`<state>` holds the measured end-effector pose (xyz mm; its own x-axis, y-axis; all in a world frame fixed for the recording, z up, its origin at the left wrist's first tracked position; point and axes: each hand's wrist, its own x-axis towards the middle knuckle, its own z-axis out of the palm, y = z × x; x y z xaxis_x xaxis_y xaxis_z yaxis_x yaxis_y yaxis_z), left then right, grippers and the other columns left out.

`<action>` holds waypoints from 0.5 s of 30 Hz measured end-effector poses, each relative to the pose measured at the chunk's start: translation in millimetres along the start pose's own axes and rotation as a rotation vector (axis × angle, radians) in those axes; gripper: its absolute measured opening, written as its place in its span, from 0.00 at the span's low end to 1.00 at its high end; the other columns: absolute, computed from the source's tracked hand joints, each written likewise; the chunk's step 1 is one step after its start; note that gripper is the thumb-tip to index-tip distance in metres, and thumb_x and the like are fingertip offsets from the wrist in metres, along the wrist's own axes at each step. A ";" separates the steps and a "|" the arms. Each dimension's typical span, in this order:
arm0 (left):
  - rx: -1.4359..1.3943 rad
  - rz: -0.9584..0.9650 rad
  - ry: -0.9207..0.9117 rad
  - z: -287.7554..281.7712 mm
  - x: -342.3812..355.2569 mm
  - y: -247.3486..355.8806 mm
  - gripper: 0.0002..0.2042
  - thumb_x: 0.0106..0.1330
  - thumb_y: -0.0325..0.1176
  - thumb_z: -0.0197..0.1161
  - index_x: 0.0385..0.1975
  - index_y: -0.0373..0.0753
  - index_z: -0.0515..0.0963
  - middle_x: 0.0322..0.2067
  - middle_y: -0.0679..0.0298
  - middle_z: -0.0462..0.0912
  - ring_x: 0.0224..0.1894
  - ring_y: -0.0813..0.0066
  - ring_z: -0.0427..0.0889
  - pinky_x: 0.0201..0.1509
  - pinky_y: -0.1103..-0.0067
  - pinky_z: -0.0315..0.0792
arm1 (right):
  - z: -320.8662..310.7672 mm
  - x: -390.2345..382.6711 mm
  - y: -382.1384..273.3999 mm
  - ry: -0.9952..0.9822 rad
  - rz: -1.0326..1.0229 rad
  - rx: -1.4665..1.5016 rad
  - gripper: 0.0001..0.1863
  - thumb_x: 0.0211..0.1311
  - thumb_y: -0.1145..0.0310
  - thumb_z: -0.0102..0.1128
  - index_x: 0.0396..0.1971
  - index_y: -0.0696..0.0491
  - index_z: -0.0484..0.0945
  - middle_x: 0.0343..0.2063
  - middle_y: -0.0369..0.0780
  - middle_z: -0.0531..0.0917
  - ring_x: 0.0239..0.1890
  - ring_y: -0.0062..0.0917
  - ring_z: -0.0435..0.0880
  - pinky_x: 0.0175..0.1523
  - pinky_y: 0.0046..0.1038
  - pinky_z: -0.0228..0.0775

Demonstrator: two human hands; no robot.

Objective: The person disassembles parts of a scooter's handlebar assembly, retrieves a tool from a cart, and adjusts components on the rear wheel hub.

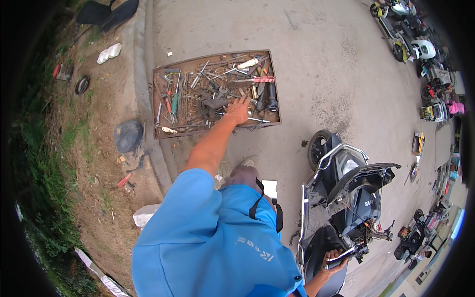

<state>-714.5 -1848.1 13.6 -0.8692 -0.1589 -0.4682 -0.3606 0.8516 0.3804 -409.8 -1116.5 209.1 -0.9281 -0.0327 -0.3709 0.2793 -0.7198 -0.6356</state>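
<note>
So this is all outdoors on grey, dusty pavement (307,89), with a curb (140,64) along the left and a strip of bare dirt (106,163) beyond it, running into green weeds (69,133) at the edge. Lying on the dirt: a black ring (82,84), a dark rounded piece (129,136), a red-handled tool (125,179) and, nearer, a pale block (146,215). Far right there's a row of parked scooters (424,50). Near right, close by the person, stands a black scooter (363,204) with silver rails. The tools are in a shallow brown tray (276,94) on the far side, and the left forearm crosses its near edge, so some stuff is hidden. The left hand (239,110) is spread loose over the pile, can't tell if it's touching anything. The right hand (334,261) is curled around a handle (340,259) on the black scooter. In the tray it's mostly dull, grimy metal: a forked wrench (223,91), a screwdriver (174,105) with a green plastic handle, and a smooth red grip (263,79) on the right.
</note>
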 end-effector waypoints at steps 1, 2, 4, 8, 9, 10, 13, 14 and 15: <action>0.015 -0.012 0.039 1.7 -1.4 -0.9 0.33 0.65 0.30 0.57 0.72 0.41 0.58 0.73 0.56 0.58 0.71 0.47 0.62 0.74 0.54 0.57 | 12.5 0.7 4.8 0.144 -0.033 -0.002 0.40 0.67 0.37 0.53 0.62 0.59 0.69 0.33 0.38 0.72 0.30 0.25 0.67 0.35 0.29 0.60; 0.017 -0.012 0.040 2.3 -4.4 -1.8 0.33 0.65 0.30 0.57 0.72 0.41 0.58 0.73 0.56 0.58 0.71 0.47 0.62 0.74 0.54 0.57 | 26.9 1.8 9.8 0.288 -0.065 -0.005 0.39 0.66 0.38 0.55 0.61 0.58 0.69 0.35 0.39 0.74 0.32 0.26 0.70 0.38 0.32 0.65; 0.078 0.036 0.076 0.1 -14.7 -6.1 0.30 0.64 0.28 0.57 0.69 0.40 0.63 0.68 0.56 0.66 0.67 0.48 0.67 0.72 0.55 0.61 | 91.2 17.4 24.2 0.481 -0.102 -0.017 0.40 0.66 0.37 0.56 0.62 0.59 0.69 0.37 0.41 0.75 0.35 0.28 0.72 0.42 0.34 0.68; 0.145 0.056 0.108 -3.8 -33.2 -0.2 0.28 0.61 0.26 0.57 0.65 0.40 0.68 0.62 0.56 0.72 0.63 0.51 0.71 0.65 0.58 0.66 | 51.4 6.9 15.5 0.381 -0.101 0.056 0.40 0.65 0.38 0.57 0.61 0.59 0.69 0.43 0.45 0.79 0.41 0.34 0.78 0.52 0.38 0.74; 0.198 0.053 0.119 -4.6 -32.1 3.2 0.25 0.61 0.27 0.57 0.61 0.40 0.71 0.59 0.56 0.74 0.62 0.52 0.72 0.63 0.60 0.68 | 33.8 4.5 10.9 0.244 -0.057 0.058 0.39 0.66 0.38 0.56 0.60 0.59 0.70 0.42 0.44 0.79 0.39 0.32 0.77 0.49 0.34 0.74; 0.200 0.054 0.120 -4.1 -27.9 5.7 0.25 0.61 0.27 0.57 0.61 0.40 0.71 0.59 0.56 0.74 0.62 0.52 0.72 0.63 0.60 0.68 | 21.7 4.0 7.1 0.244 -0.057 0.060 0.39 0.66 0.38 0.56 0.60 0.59 0.70 0.42 0.44 0.79 0.39 0.32 0.77 0.49 0.34 0.74; 0.241 0.034 0.112 5.6 -15.2 5.1 0.23 0.61 0.28 0.58 0.59 0.40 0.73 0.56 0.55 0.76 0.61 0.53 0.73 0.62 0.61 0.68 | 9.8 9.1 2.6 -0.217 0.075 0.158 0.39 0.65 0.38 0.58 0.61 0.58 0.70 0.44 0.45 0.79 0.45 0.35 0.80 0.52 0.38 0.74; 0.261 0.062 0.168 11.5 -12.6 1.1 0.21 0.61 0.29 0.58 0.57 0.40 0.75 0.54 0.56 0.77 0.60 0.54 0.73 0.61 0.61 0.68 | 11.0 7.1 3.8 -0.218 0.077 0.159 0.39 0.65 0.38 0.58 0.61 0.58 0.70 0.44 0.45 0.79 0.45 0.35 0.80 0.52 0.38 0.74; 0.282 0.089 0.228 13.2 -10.4 -2.2 0.20 0.61 0.29 0.59 0.55 0.40 0.76 0.52 0.56 0.78 0.59 0.54 0.74 0.60 0.61 0.68 | 32.3 8.4 10.7 0.063 -0.002 0.064 0.40 0.65 0.38 0.57 0.62 0.59 0.69 0.47 0.46 0.80 0.48 0.37 0.80 0.55 0.40 0.74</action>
<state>-700.2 -1841.8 7.1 -0.9575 -0.1583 -0.2411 -0.2005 0.9662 0.1621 -422.6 -1146.9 221.1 -0.9108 0.0115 -0.4128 0.2590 -0.7625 -0.5929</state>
